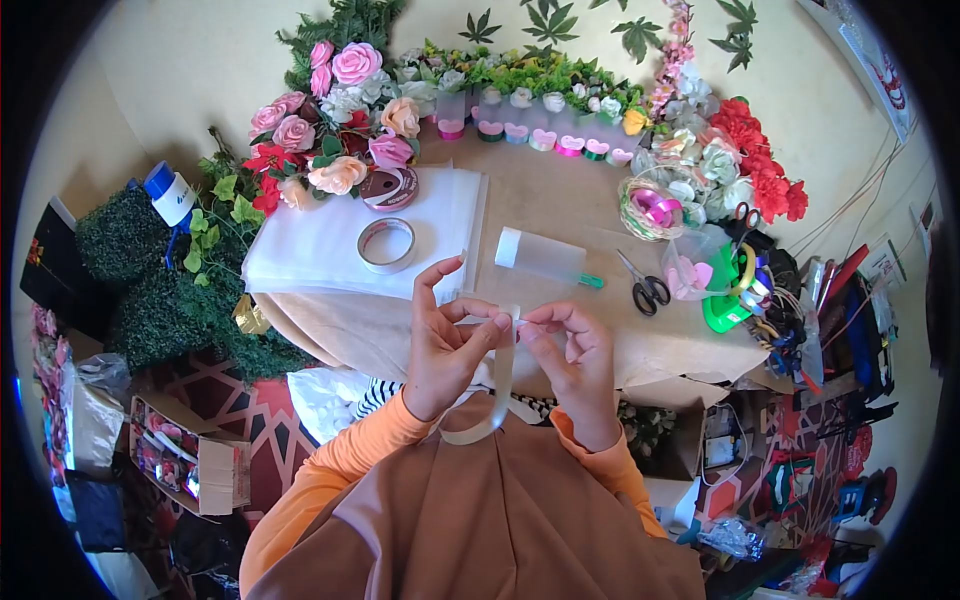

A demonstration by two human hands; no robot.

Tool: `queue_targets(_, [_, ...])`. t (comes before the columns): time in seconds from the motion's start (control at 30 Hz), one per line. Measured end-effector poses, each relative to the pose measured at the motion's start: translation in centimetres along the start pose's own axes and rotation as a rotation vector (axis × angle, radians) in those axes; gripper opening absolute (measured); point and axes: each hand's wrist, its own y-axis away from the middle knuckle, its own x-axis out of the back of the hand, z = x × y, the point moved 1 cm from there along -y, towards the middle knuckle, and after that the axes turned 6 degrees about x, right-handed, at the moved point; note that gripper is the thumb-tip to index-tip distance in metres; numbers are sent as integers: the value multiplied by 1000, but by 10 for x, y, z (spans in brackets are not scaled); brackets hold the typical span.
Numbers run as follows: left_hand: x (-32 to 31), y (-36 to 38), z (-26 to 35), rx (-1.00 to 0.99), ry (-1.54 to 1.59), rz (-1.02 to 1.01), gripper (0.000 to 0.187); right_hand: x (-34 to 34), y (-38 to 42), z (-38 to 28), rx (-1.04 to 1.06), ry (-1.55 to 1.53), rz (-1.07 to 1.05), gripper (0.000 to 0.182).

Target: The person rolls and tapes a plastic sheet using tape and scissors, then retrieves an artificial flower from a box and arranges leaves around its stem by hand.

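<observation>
L hand (447,350) & R hand (575,360) each pinch the top end of a pale strip (504,370) btwn thumb & index, up by the near edge of the table (610,250). Strip's long axis runs approx. top-to-bottom in view, free end down twd wearer, then curling L; hard to tell if it touches the brown garment (470,510). Beyond, a frosted tube (542,259) lies on its side, axis roughly L-R, white end L. Scissors (650,293) lie R of it, tips up-L; tape roll (388,267) sits on white sheets (300,240).
</observation>
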Motion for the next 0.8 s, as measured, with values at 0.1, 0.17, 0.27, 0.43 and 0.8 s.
queue_targets(0.1, [2, -1, -6, -42, 14, 3, 62, -2, 2, 3, -8, 71, 45, 8])
queue_targets(0.17, [1, -1, -4, -56, 20, 17, 62, -3, 1, -1, 133, 168, 95, 7])
queue_targets(0.27, [-1, -1, -2, -57, 28, 17, 61, -6, 0, -3, 153, 198, 55, 7])
queue_targets(0.43, [-4, 0, -1, -22, 31, -6, 62, -4, -1, 3, 100, 223, 52, 6])
queue_targets(0.8, [-5, -1, 0, -9, -4, -37, 63, -4, -2, 2, 93, 273, 110, 5])
